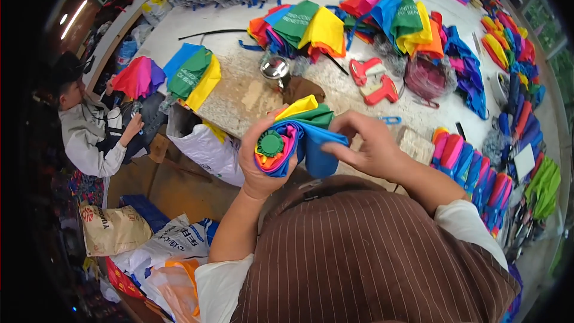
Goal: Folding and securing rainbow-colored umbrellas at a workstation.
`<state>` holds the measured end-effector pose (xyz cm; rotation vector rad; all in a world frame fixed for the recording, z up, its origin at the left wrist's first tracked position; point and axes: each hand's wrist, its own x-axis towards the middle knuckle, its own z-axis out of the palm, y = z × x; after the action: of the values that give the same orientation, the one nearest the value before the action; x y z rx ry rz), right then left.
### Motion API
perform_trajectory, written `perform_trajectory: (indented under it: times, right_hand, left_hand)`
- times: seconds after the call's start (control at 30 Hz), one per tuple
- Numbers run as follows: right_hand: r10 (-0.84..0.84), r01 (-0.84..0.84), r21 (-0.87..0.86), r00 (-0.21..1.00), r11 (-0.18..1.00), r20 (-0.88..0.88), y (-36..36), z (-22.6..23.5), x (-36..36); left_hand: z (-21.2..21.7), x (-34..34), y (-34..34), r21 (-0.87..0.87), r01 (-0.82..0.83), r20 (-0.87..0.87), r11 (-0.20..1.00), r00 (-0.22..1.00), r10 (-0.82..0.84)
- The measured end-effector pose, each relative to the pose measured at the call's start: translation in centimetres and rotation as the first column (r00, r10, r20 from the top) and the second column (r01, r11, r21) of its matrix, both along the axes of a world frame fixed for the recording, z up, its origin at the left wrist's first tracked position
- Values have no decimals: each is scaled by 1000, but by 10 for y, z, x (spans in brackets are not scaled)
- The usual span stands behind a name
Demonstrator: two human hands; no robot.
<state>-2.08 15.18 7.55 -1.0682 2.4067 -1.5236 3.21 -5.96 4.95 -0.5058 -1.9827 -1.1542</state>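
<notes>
Above the table's near edge I hold a multicoloured folding umbrella [290,134], its green round end [270,143] facing me. The cloth is rolled in layers of pink, orange, yellow and blue around that end. My left hand [250,158] is wrapped around the roll from the left. On the right, my right hand [376,149] pinches the edge of a loose blue panel [320,157] between thumb and fingers. Yellow and green panels stick out at the far side of the roll. Just beyond my hands are a shiny round metal object [275,69] and a brown cloth [303,91].
Loosely folded umbrellas [299,27] lie across the table, with rolled ones [472,173] stacked at right. Red-and-white hand tools [375,81] lie ahead. At left, a seated person [89,125] handles another umbrella [139,78]. Bags [116,230] stand at lower left.
</notes>
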Motion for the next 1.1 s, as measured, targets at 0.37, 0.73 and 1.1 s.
perform_trajectory:
  times: [0.37, 0.73, 1.1]
  right_hand:
    - [134, -130, -97, 991, 987, 31, 45, -4, -8]
    - [132, -161, -153, 973, 975, -188, 67, 41, 2]
    - [510, -530, 0, 817, 848, -268, 42, -3, -12]
  left_hand:
    - [-20, 12, -4, 64, 386, 98, 920, 915, -390]
    - [-18, 18, -3, 206, 572, 208, 794, 767, -607]
    - [-9, 10, 3, 262, 709, 307, 655, 582, -753]
